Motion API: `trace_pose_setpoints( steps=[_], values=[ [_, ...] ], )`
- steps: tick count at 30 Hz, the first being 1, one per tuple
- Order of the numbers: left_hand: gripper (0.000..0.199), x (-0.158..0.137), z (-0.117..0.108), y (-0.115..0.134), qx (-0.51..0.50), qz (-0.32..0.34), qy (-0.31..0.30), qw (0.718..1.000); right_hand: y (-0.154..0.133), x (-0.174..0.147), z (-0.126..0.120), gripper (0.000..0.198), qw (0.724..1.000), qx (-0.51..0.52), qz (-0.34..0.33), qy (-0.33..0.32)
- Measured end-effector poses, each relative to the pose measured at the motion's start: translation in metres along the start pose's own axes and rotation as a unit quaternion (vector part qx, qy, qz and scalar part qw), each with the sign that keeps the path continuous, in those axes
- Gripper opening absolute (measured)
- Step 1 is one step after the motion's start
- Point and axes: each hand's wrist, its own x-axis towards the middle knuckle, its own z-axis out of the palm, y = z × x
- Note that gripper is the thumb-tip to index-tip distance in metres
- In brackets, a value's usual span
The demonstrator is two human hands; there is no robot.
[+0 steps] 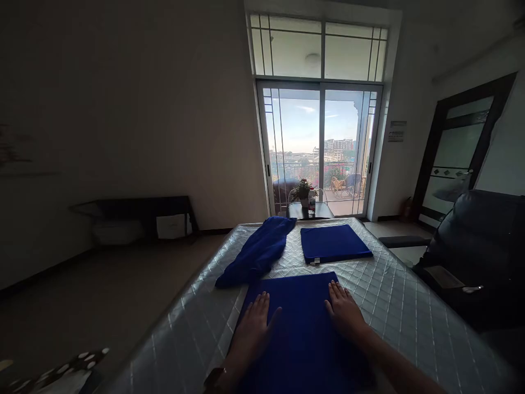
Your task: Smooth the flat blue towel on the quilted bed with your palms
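Note:
A blue cloth [301,328] lies spread out flat on the quilted silvery table cover [394,295] in front of me. My left hand [256,323] rests flat on its left side, fingers stretched out. On its right edge lies my right hand [344,309], also flat with the fingers extended. Farther off to the right is a neatly folded blue cloth [334,243] with a small white tag at its near edge. A crumpled blue cloth [258,251] lies beyond my left hand, close to the cover's left edge.
Past the far end stands a small dark table [324,210] with a potted plant [303,190] and a bottle [311,201], before a sliding glass door [293,142]. A dark armchair [479,246] stands at the right. Along the left wall is a low dark shelf [147,208].

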Motion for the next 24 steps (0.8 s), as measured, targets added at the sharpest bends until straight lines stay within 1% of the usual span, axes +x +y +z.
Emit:
trace_pose_setpoints(
  steps=[4,8,11,17,19,20,22,24],
  values=[
    [0.078,0.000,0.000,-0.002,-0.006,-0.004,-0.003,1.000,-0.004,-0.025,-0.003,0.065,1.000,0.000,-0.028,0.011],
    [0.084,0.000,-0.001,0.001,0.001,-0.015,-0.022,1.000,-0.006,-0.047,-0.001,0.067,1.000,0.023,-0.011,-0.007],
    [0.083,-0.001,-0.002,0.003,0.016,-0.019,-0.028,0.999,-0.005,-0.051,0.002,0.070,0.999,0.039,0.008,-0.015],
    [0.085,0.003,-0.006,0.001,0.065,-0.042,-0.026,0.997,-0.003,-0.049,0.003,0.069,0.998,0.063,0.010,-0.013],
    [0.085,0.004,-0.008,0.013,0.063,-0.037,-0.027,0.997,-0.002,-0.048,0.004,0.070,0.998,0.066,0.006,-0.016],
    [0.083,0.004,-0.009,0.024,0.055,-0.022,-0.032,0.998,-0.001,-0.048,0.004,0.070,0.998,0.066,0.004,-0.016],
    [0.078,0.003,-0.008,0.056,0.030,0.023,-0.045,0.998,0.000,-0.048,0.006,0.069,0.998,0.069,0.001,-0.008],
    [0.072,0.002,-0.004,0.096,0.006,0.073,-0.048,0.996,0.002,-0.048,0.009,0.068,0.998,0.068,-0.001,0.002]
  ],
)
